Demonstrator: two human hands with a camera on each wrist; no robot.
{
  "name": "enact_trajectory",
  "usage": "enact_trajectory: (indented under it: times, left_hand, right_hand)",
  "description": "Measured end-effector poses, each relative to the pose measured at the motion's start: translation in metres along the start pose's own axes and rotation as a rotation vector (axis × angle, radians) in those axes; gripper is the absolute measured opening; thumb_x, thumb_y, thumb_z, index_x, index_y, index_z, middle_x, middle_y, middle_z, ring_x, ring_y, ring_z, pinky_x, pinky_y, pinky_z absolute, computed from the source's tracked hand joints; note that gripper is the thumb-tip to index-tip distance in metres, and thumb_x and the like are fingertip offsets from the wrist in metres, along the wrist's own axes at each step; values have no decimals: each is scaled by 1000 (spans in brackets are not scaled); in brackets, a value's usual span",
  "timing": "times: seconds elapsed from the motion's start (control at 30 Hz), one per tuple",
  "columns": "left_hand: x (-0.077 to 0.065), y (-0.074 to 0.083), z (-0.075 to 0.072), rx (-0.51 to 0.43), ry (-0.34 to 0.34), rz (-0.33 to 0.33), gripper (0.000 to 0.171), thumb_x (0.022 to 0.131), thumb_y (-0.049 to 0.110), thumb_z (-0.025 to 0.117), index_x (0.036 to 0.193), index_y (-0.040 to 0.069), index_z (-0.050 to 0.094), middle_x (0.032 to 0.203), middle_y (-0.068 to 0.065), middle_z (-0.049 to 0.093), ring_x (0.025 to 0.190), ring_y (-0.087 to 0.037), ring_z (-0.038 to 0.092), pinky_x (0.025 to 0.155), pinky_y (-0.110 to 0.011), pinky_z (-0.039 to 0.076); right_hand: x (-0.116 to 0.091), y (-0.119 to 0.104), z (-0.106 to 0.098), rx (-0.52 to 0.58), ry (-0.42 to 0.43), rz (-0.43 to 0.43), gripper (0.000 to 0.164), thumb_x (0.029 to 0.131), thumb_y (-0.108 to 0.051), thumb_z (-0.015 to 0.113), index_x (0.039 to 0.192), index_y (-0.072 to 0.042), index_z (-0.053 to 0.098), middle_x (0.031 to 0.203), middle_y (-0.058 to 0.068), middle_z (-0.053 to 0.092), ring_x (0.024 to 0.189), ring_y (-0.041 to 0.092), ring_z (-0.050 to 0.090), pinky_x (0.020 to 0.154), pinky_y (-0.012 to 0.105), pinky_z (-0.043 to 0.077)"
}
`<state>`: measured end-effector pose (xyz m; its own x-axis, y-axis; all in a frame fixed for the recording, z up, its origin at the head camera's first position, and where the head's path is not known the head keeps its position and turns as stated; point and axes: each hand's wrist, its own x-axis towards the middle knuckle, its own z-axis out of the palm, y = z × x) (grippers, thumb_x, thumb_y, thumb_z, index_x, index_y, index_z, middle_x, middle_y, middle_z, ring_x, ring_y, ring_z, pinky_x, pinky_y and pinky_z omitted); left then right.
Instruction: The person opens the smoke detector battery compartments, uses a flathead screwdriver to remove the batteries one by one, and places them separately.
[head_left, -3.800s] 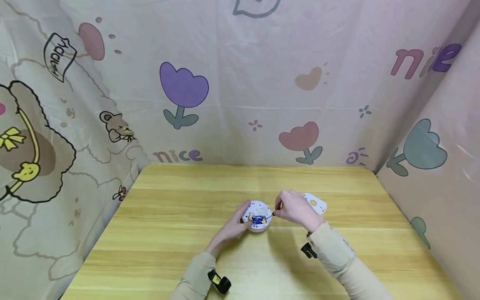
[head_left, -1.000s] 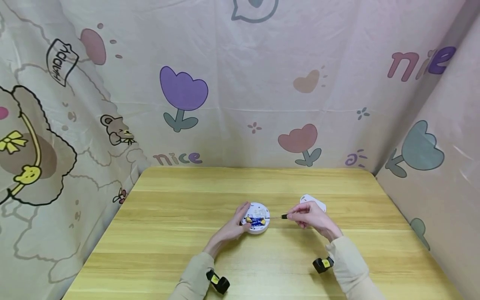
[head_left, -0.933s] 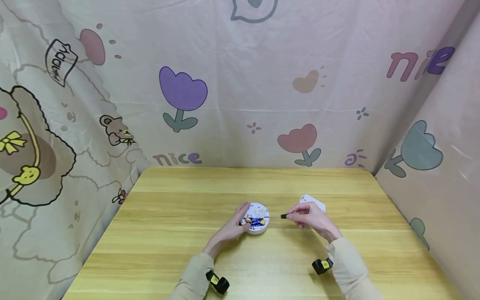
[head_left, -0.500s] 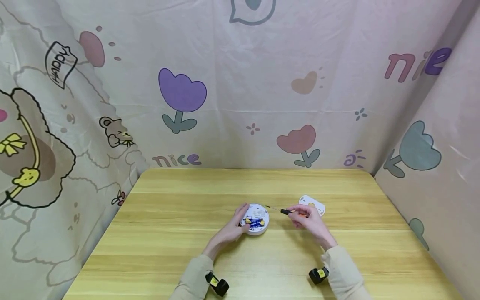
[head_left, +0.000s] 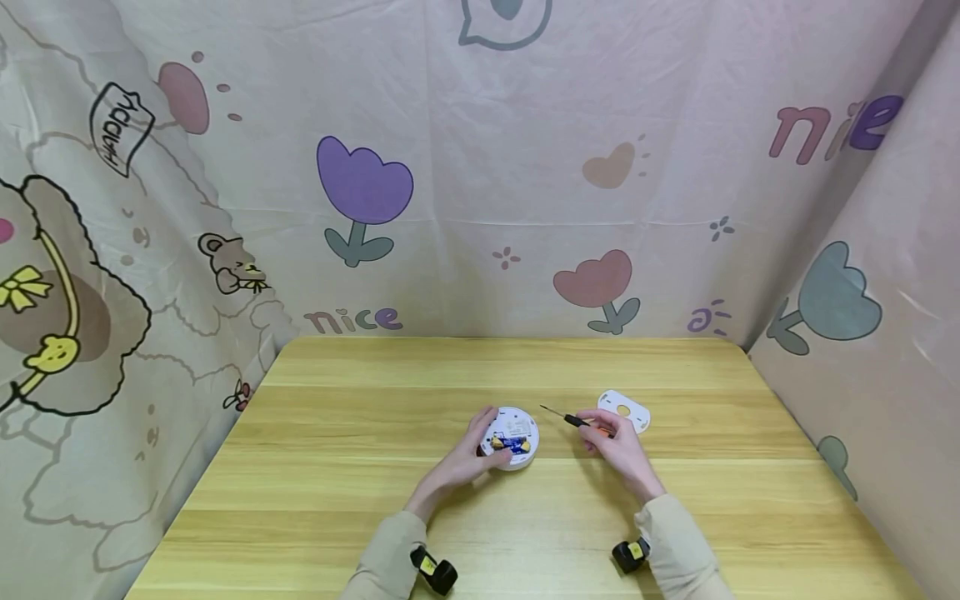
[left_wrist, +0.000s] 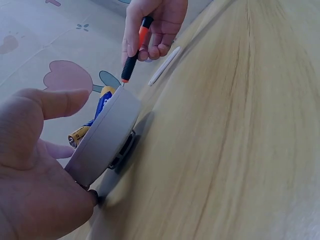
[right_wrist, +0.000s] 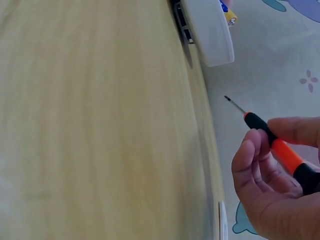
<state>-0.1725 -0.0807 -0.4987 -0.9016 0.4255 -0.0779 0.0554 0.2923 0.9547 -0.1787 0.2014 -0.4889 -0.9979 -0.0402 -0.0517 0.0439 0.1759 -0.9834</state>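
Note:
A round white smoke alarm (head_left: 525,421) stands on the table with its battery side up. My left hand (head_left: 467,460) holds it by its left rim, fingers round the edge. The thumb reaches over the blue-and-yellow batteries (head_left: 510,445); in the left wrist view it looks lifted off the alarm. One battery (left_wrist: 103,102) juts up at a slant above the alarm's face. To the right, my right hand (head_left: 621,446) grips a small black-and-orange screwdriver (right_wrist: 257,125) between thumb and fingers. Its thin tip points toward the alarm and stands apart from it in the head view.
A white oval plate (head_left: 636,413) with a round central hole lies flat on the wooden table (head_left: 337,483), just beyond my right hand. A patterned cloth (head_left: 480,167) hangs behind the table and along both sides.
The screwdriver has come away from the batteries to the right, with its handle turned. The batteries have been raised and shifted in the alarm. My left thumb has moved over them.

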Motion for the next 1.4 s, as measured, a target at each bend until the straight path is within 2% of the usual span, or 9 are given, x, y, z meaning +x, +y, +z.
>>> enact_trajectory:
  times: [0.23, 0.5, 0.7, 0.93, 1.13, 1.4]
  left_hand:
    - [0, -3, 1, 21, 11, 3, 106, 82, 29, 80, 162, 8, 14, 170, -20, 5, 152, -52, 14, 117, -78, 13]
    - [0, -3, 1, -24, 8, 48, 117, 74, 14, 86, 161, 5, 9, 168, -24, 6, 151, -53, 16, 119, -76, 11]
    - [-1, -2, 2, -10, 14, 45, 121, 72, 15, 89, 162, 5, 8, 167, -25, 7, 151, -52, 18, 121, -74, 12]
    - [-1, -1, 3, 20, 32, 70, 121, 71, 14, 89, 161, 3, 9, 166, -28, 11, 149, -54, 21, 119, -76, 15]
    - [0, 0, 5, 37, 58, 90, 119, 70, 12, 90, 160, 0, 12, 164, -30, 14, 146, -55, 25, 117, -77, 18]
    - [1, 1, 9, 77, 93, 93, 119, 68, 13, 91, 158, -3, 15, 162, -31, 17, 145, -54, 28, 117, -76, 20]
  right_hand:
    - [1, 4, 3, -61, 63, -10, 28, 91, 2, 64, 118, 11, 64, 78, 6, 64, 64, 10, 61, 62, 19, 54]
    - [-1, 2, 5, -146, 125, -7, 25, 90, -2, 68, 112, 10, 68, 83, 16, 73, 67, 10, 66, 63, 18, 56]
    - [1, 4, 6, -236, 168, -19, 19, 87, -3, 71, 104, 6, 71, 81, 12, 75, 64, 6, 65, 62, 14, 52]
    - [3, 7, 6, -399, 203, -60, 17, 82, -6, 74, 98, 1, 74, 81, 9, 77, 65, -1, 60, 64, 14, 46]
    - [4, 5, 8, -510, 182, -128, 13, 79, -3, 77, 92, 0, 75, 77, 9, 76, 66, 6, 64, 65, 18, 47]
    - [5, 3, 10, -614, 151, -102, 10, 78, -7, 80, 85, -4, 74, 73, 3, 72, 65, 9, 60, 66, 25, 47]
